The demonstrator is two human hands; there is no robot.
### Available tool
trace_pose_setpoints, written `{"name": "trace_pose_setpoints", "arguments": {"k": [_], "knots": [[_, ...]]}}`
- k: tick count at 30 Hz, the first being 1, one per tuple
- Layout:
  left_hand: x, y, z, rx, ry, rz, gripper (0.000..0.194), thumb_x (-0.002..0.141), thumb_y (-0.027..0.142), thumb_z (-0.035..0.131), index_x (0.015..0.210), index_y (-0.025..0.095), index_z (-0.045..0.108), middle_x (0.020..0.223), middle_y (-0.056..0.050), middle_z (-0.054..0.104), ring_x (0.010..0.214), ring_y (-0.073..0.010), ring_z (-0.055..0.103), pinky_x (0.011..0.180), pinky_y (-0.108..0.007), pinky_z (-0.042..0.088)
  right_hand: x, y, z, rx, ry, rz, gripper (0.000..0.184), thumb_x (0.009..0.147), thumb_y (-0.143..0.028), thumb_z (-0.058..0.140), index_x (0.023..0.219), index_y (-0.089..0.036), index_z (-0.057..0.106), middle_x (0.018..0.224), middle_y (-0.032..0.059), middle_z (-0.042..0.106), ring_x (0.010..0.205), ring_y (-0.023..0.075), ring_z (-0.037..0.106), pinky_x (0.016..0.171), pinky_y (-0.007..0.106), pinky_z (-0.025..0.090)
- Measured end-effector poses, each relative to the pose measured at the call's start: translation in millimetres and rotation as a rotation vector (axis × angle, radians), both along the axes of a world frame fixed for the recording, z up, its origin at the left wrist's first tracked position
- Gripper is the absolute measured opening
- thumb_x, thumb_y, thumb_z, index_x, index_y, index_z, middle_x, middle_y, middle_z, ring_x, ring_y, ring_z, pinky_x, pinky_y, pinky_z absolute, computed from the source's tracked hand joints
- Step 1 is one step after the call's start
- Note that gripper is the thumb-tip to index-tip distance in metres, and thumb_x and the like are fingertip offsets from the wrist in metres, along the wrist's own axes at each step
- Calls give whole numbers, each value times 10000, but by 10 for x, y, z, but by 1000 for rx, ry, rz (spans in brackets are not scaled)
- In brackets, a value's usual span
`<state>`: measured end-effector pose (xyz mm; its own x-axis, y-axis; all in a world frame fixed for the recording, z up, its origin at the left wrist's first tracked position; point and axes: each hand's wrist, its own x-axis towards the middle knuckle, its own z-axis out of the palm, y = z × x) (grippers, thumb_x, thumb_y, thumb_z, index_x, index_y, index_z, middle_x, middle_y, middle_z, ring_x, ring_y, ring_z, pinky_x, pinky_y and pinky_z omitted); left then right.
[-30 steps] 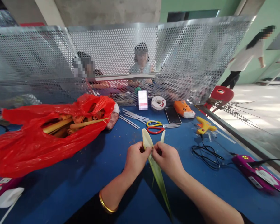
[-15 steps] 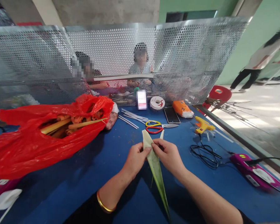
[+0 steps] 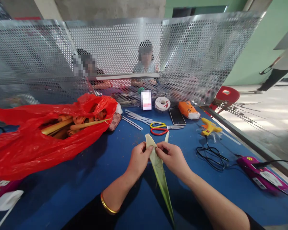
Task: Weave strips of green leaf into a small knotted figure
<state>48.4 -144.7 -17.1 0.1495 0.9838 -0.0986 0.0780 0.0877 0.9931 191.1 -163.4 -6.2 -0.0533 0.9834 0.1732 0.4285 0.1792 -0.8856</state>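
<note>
Between my hands is a long green leaf-like piece of plant husk (image 3: 160,172), pale and wide at its far end and narrowing to a point toward me. My left hand (image 3: 139,159) pinches its left edge near the wide end, thumb on top. Opposite it, my right hand (image 3: 171,156) pinches the right edge, and a pale tip sticks up beyond those fingers. Just past the husk lie scissors (image 3: 162,128) with one yellow and one red handle. What lies under my fingertips is hidden.
At left a red plastic bag (image 3: 62,153) holds dried husks. White sticks (image 3: 136,118), a ribbon roll (image 3: 162,104), a phone (image 3: 177,116) and an orange packet (image 3: 188,110) lie farther back. A yellow glue gun (image 3: 210,126) and purple power strip (image 3: 262,175) with cords are at right. A perforated metal screen (image 3: 117,48) stands behind.
Both hands keep their pinch on the husk, and my left thumb has shifted slightly away from me along it. The person at far right has moved farther right.
</note>
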Motion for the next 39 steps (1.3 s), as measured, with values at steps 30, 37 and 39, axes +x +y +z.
{"name": "trace_pose_setpoints", "arguments": {"k": [30,37,39], "knots": [[6,-38,40,14,-19,-107,316,792,438,568,781,129,633,697,-24,597,642,-143,511,600,-241,408,62,12,-7,74,-28,6,253,877,-285,506,894,-180,735,685,-2,674,610,135,568,553,215,395],[6,-42,72,-17,-15,-104,320,798,445,544,797,137,631,714,-24,601,669,-152,512,626,-249,410,45,12,-32,65,-71,-56,225,851,-269,521,787,-162,709,632,-3,646,567,124,534,536,211,376],[0,-37,84,-4,15,-95,315,798,443,538,794,142,627,720,-25,600,680,-157,512,627,-250,403,41,15,-37,66,-42,-47,233,863,-292,522,826,-166,715,652,-2,656,577,128,545,541,211,389]]}}
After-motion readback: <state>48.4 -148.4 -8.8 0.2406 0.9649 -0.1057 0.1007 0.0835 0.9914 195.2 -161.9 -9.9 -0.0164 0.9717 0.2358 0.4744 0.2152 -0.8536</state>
